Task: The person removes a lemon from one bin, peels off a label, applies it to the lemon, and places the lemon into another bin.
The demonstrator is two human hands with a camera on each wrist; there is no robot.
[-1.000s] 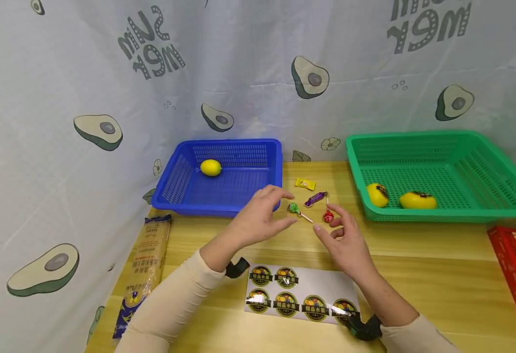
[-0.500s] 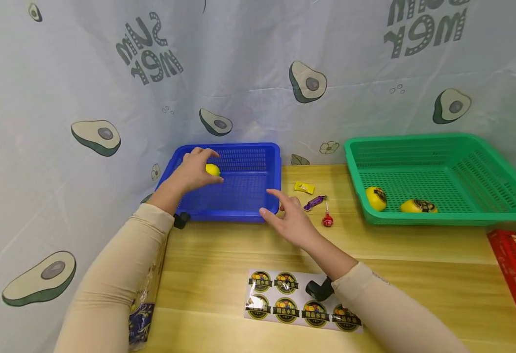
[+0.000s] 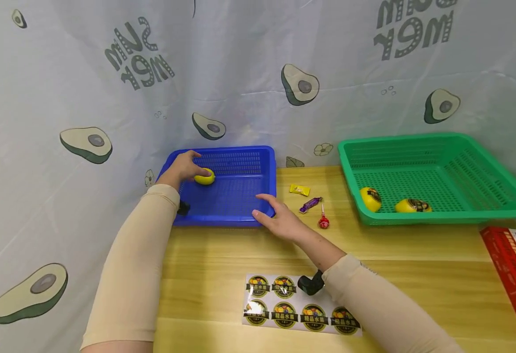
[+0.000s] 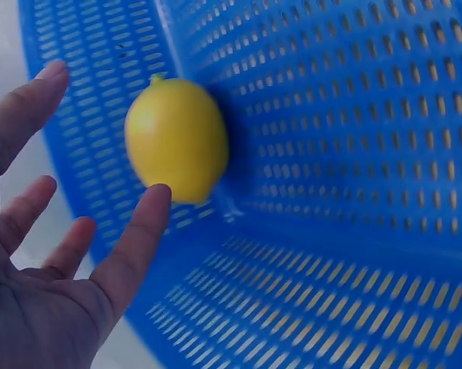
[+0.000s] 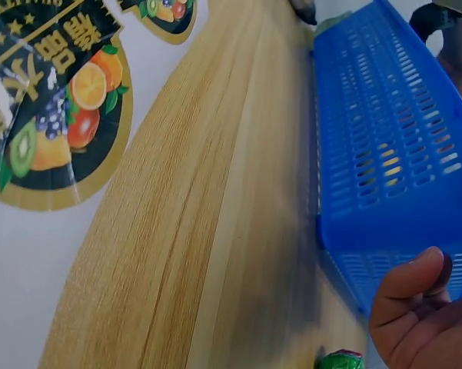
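My left hand [image 3: 182, 167] reaches into the back left of the blue basket [image 3: 222, 220], right at a yellow lemon [image 3: 205, 180]. In the left wrist view its fingers are spread, and the thumb tip overlaps the lemon's lower edge. Over the front right corner of the basket, my right hand [image 3: 282, 223] is held with thumb and index finger apart, nothing between them. The right wrist view has that hand beside the basket wall, near a green candy wrapper [image 5: 342, 360], which the head view hides.
Right of the basket lie a yellow wrapped candy [image 3: 299, 189], a purple one [image 3: 310, 205] and a red lollipop [image 3: 323, 222]. A green basket [image 3: 443, 215] holds two stickered yellow fruits [image 3: 412, 205]. In front lies a sticker sheet [image 3: 293, 284]; a red box [image 3: 507, 279] is far right.
Both hands have left the candies. The left hand has moved left and down into the blue basket to the lemon; the right has shifted left to the basket's front right corner.
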